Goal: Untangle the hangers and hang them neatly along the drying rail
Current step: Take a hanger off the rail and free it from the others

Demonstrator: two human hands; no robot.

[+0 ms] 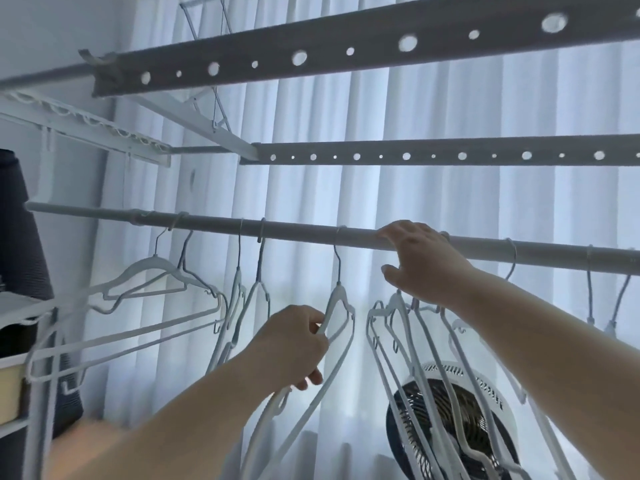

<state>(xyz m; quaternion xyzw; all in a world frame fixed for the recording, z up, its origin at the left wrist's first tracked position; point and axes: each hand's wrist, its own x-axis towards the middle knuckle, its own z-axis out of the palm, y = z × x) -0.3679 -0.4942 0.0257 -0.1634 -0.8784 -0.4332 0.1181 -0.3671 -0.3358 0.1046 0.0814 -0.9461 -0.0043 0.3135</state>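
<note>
Leftmost on the rail [214, 223]: two white hangers [154, 261], overlapping and skewed, then two more hangers [258, 284] hanging edge-on. Left hand [294, 344] is clamped on the shoulder of a single hanger [338, 294] whose hook sits over the rail. Right hand [422, 261]: fingers curled over the rail top, thumb below, directly above a crowded bunch of hangers [394, 301]. Fan [460, 431] sits low behind the bunch. Two further hooks [588, 285] hang at far right.
</note>
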